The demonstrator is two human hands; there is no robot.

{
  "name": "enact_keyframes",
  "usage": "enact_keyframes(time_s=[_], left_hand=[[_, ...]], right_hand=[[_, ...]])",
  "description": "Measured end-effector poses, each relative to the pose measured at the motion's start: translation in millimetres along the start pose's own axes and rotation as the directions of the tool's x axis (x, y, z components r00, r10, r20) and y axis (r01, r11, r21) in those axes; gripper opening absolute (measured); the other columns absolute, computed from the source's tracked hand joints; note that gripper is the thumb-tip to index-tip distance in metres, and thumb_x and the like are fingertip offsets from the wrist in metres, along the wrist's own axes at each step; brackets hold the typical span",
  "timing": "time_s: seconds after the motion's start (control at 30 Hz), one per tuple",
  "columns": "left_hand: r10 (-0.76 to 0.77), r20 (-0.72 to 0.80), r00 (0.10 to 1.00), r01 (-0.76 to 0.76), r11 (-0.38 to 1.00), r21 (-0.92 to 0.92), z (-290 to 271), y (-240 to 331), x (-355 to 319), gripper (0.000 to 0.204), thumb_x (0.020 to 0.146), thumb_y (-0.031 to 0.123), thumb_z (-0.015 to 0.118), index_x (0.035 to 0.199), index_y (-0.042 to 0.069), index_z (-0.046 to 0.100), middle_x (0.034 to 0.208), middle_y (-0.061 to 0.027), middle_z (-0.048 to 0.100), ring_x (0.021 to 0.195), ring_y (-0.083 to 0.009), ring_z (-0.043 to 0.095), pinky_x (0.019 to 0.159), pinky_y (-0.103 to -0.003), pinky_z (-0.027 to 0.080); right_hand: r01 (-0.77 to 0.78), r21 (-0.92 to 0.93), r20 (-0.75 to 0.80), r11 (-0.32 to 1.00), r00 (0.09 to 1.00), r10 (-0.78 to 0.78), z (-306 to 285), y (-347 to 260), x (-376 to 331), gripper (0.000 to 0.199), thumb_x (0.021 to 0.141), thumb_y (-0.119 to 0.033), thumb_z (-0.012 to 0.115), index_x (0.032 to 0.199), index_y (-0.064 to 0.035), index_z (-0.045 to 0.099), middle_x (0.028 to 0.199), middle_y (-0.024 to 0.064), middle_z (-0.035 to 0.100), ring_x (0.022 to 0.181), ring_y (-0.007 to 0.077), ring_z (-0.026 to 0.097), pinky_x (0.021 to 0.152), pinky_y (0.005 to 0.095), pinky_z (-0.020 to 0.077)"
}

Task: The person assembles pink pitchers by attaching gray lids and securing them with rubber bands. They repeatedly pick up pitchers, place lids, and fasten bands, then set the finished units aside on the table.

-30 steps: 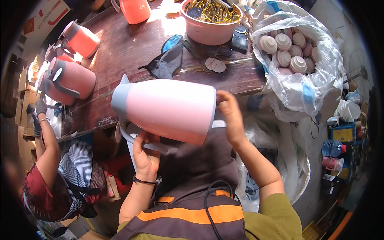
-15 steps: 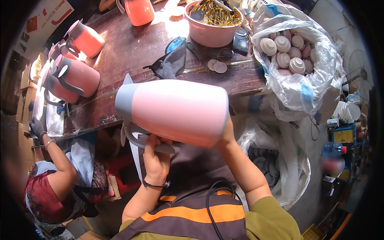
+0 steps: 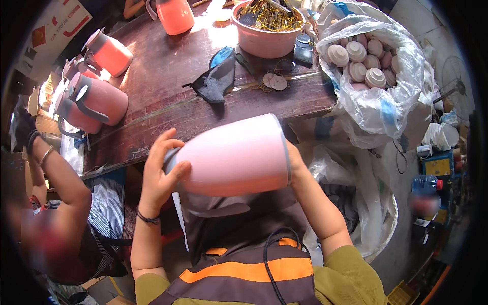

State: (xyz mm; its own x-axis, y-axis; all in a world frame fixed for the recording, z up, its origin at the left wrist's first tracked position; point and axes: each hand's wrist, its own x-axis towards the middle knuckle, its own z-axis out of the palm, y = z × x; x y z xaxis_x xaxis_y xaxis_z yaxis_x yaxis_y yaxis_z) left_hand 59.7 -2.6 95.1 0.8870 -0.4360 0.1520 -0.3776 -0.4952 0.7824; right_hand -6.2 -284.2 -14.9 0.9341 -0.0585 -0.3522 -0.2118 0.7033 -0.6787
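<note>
The pink pitcher (image 3: 236, 160) lies on its side in the air, just in front of the near edge of the table (image 3: 152, 91) and above the dark apron (image 3: 244, 273), its base turned right and slightly raised. I see the left hand (image 3: 160, 172) wrapped about the grey neck, thumb on the near face. The right hand (image 3: 299, 165) meets the rim of the base; its fingers pass behind, and from here I cannot tell how far they are closed. The grey handle (image 3: 223, 209) hangs beneath. Beyond the edge, I note a broad stretch of table top between the standing pitchers (image 3: 109, 101) at left and the grey cloth (image 3: 217, 81). At right the margin is tighter: a plastic bag (image 3: 378, 119) of pale round pieces crowds the table's end, and a second bag (image 3: 378, 234) sits lower. A pink tub (image 3: 267, 44) stands farther back. A co-worker's gloved hand (image 3: 23, 127) is well apart, far left.
</note>
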Motion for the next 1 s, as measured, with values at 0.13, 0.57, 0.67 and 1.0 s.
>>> enact_keyframes(time_s=[0.13, 0.57, 0.67, 1.0], left_hand=[[-0.380, 0.190, 0.905, 0.425, 0.799, -0.426, 58, -50, -43, 0.028, 0.094, 0.029, 0.058, 0.100, 0.002, 0.061, 0.126, -0.0118, 0.055, 0.118, -0.0207, 0.050, 0.099, -0.035, 0.039], [0.515, 0.106, 0.851, -0.509, 0.857, -0.082, 65, 36, -119, 0.060, 0.069, 0.055, 0.076, 0.113, 0.016, 0.065, 0.142, -0.0179, 0.041, 0.131, -0.0407, 0.041, 0.106, -0.058, 0.031], [0.404, -0.085, 0.911, -0.412, 0.896, -0.166, 61, 0, -97, 0.043, 0.077, 0.041, 0.073, 0.105, 0.009, 0.067, 0.131, -0.0250, 0.049, 0.120, -0.0377, 0.052, 0.099, -0.047, 0.042], [-0.067, -0.214, 0.975, -0.047, 0.873, -0.486, 72, -18, -29, 0.046, 0.099, 0.041, 0.048, 0.105, -0.001, 0.063, 0.109, -0.0175, 0.060, 0.119, -0.0274, 0.050, 0.098, -0.039, 0.039]], right_hand=[[-0.185, 0.274, 0.369, 0.944, 0.927, 0.074, 3, -34, -29, 0.051, 0.101, -0.041, 0.037, 0.122, 0.0011, 0.057, 0.116, 0.0138, 0.064, 0.102, 0.0206, 0.064, 0.092, 0.0347, 0.0500], [-0.225, 0.096, 0.044, 0.970, 0.974, 0.221, 17, 40, -59, 0.051, 0.100, -0.044, 0.037, 0.122, -0.0029, 0.059, 0.124, 0.0114, 0.061, 0.120, 0.0218, 0.054, 0.107, 0.0357, 0.0337], [-0.258, 0.235, 0.335, 0.937, 0.927, 0.171, 18, 40, -60, 0.062, 0.101, -0.049, 0.029, 0.130, 0.0003, 0.052, 0.128, 0.0145, 0.058, 0.119, 0.0240, 0.054, 0.107, 0.0374, 0.0364], [-0.002, 0.050, -0.032, 0.999, 0.999, 0.003, 65, 22, -63, 0.057, 0.102, -0.045, 0.035, 0.137, -0.0004, 0.042, 0.135, 0.0080, 0.050, 0.123, 0.0174, 0.048, 0.107, 0.0351, 0.0335]])
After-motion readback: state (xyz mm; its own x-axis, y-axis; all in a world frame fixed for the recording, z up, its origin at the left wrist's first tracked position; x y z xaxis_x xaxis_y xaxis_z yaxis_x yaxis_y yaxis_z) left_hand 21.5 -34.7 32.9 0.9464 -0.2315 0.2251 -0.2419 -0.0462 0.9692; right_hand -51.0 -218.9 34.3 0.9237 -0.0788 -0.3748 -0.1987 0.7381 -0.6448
